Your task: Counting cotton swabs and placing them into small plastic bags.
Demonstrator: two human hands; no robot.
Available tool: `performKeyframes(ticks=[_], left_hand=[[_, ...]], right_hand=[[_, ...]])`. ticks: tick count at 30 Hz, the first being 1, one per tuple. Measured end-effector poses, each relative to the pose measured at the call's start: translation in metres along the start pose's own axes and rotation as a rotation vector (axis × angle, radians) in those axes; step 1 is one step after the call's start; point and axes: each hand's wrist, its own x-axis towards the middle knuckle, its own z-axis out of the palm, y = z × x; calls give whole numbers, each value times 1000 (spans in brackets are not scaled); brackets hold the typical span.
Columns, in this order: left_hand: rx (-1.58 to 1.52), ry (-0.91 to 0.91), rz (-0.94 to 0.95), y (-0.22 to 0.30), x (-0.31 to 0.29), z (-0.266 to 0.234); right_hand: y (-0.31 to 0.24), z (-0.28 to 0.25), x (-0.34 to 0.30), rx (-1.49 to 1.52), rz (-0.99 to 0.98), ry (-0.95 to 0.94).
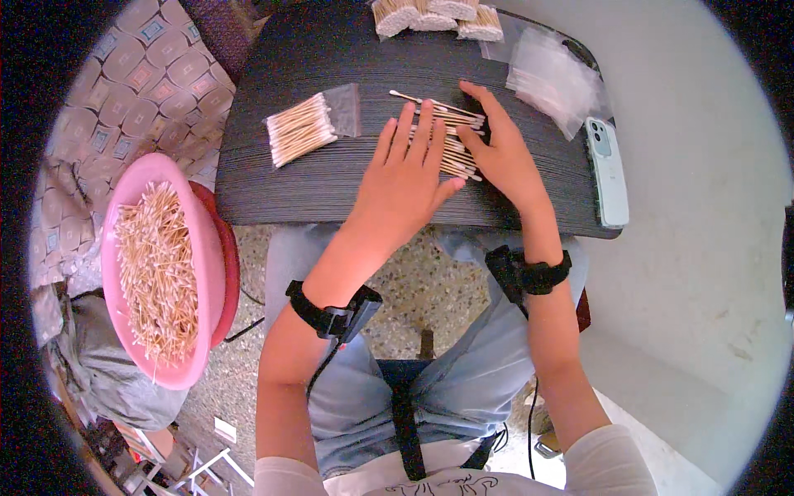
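Note:
Loose cotton swabs (457, 157) with wooden sticks lie roughly side by side on the dark, ribbed table (347, 194). My left hand (405, 169) rests flat over their left ends, fingers outstretched. At their right ends is my right hand (504, 153), its fingers apart and the thumb by the white tips. One swab sticks out at a slant beyond my left fingertips. To the left lies a clear plastic bag (343, 109) with a neat bundle of swabs (299, 131) in it.
A pink basin (212, 273) heaped with loose swabs (157, 264) stands left of the table. Several filled swab bags (434, 15) lie at the far edge. Empty clear bags (554, 78) are at the far right, and a pale phone (608, 174) lies along the right edge.

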Motion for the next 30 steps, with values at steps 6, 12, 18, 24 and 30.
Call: performKeyframes(ticks=[6,12,18,24,30], left_hand=[[-16,69,-3,-4,4,4],[11,138,-51,-14,19,15],[-48,158,-84,-14,22,20],[-72,226,-145,-19,32,22],[-241,236,-163,-14,42,33]], right_hand=[[-2,-3,2,43,20,29],[-8,11,7,95,-31,-8],[-16,8,10,118,-86,10],[-9,1,7,155,-7,142],[-15,19,13,182,-30,148]])
